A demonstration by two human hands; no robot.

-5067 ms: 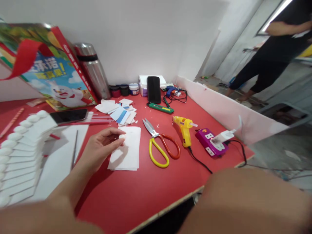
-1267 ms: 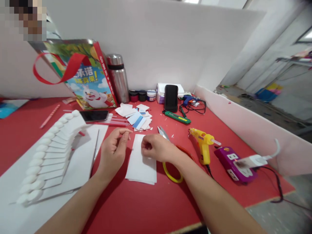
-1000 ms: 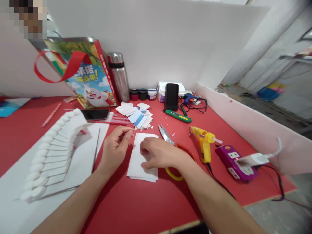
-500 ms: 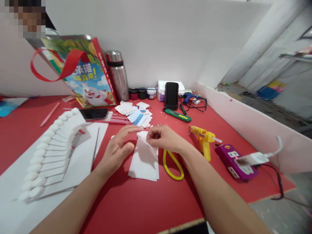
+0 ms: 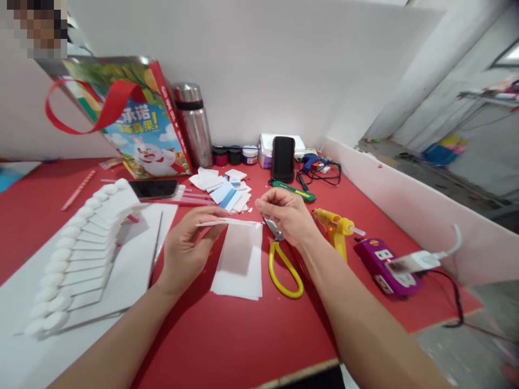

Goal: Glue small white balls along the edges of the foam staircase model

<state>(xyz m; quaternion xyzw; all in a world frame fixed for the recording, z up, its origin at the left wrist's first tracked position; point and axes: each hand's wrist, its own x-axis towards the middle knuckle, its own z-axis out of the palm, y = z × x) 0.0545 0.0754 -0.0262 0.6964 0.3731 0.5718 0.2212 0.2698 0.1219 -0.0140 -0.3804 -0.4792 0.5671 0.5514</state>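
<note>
My left hand (image 5: 188, 246) pinches a thin white sheet of paper (image 5: 231, 221) between thumb and fingers, seen nearly edge-on. Below it, a small stack of white paper sheets (image 5: 239, 265) lies on the red table. Just past the held sheet's right end, my right hand (image 5: 286, 213) is closed with thumb and forefinger together; anything between them is too small to make out. Scissors with yellow handles (image 5: 287, 273) lie under and beside that hand, their blades partly covered by it.
A stepped white model (image 5: 87, 243) stands on white board at left. Paper scraps (image 5: 229, 189), a green cutter (image 5: 294, 190) and a phone (image 5: 154, 188) lie farther back. To the right are a yellow glue gun (image 5: 336, 227) and a purple power strip (image 5: 383, 267). A steel flask (image 5: 194, 127) stands behind.
A sheet has come up off the stack and is now in my left hand. My right hand has moved right and slightly up, away from the stack.
</note>
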